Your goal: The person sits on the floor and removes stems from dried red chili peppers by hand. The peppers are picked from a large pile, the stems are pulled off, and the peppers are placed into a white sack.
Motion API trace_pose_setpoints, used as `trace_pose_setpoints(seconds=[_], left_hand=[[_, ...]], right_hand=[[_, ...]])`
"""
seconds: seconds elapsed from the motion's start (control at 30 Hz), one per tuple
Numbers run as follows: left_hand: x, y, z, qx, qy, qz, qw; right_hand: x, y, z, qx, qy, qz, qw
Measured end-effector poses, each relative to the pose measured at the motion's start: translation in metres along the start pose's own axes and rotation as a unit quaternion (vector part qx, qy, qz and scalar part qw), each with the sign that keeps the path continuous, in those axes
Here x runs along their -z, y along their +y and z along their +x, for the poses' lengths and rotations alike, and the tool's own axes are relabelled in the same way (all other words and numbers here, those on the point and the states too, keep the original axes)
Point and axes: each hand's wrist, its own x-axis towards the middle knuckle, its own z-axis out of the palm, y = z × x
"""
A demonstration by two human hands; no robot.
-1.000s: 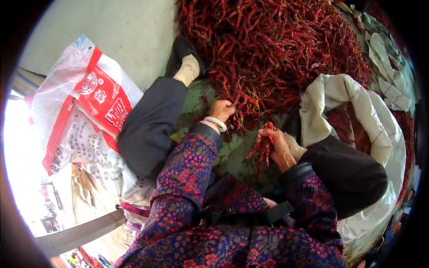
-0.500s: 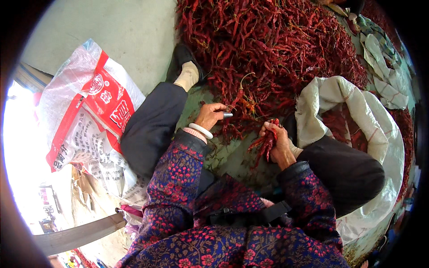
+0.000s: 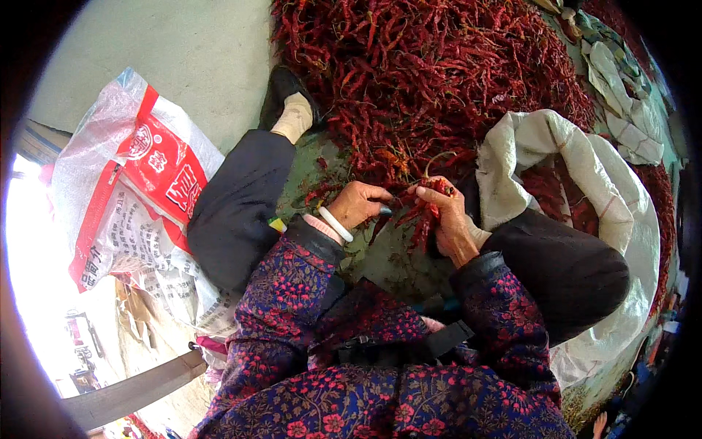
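My right hand is closed round a bunch of dried red chillies, whose tips hang below the fingers. Close beside it, my left hand pinches at the end of a dried chilli between the two hands; the fingertips partly hide it. A silvery metal piece sits on a left fingertip, and a white bangle circles that wrist. Just beyond both hands spreads a big heap of dried red chillies, with a pale curved stem poking up at its near edge.
An open white woven sack with chillies inside stands at my right knee. To the left lies a red and white printed sack. My bent legs frame the floor, where chilli scraps lie. Crumpled cloth or sacking lies far right.
My right hand has come up and left with its chillies, and its thumb now points toward the left hand. The left hand has shifted slightly right and down, so the two nearly meet.
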Motion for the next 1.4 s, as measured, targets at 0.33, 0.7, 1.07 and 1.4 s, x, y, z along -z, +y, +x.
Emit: trace_pose_setpoints(seconds=[0.33,0.7,1.07,1.4], left_hand=[[0.020,-0.021,-0.008,0.039,0.138,-0.118,0.983],[-0.002,0.027,-0.029,-0.315,0.165,0.339,0.871],[-0.022,-0.011,-0.034,-0.285,0.035,0.303,0.909],[-0.030,-0.017,-0.036,-0.263,0.054,0.289,0.919]], right_hand=[[0.027,0.001,0.014,0.003,0.032,0.225,0.974],[0.022,0.016,0.009,-0.109,-0.083,-0.153,0.979],[0.004,0.008,-0.016,-0.169,-0.118,-0.238,0.949],[0.000,0.002,-0.024,-0.146,-0.126,-0.231,0.954]])
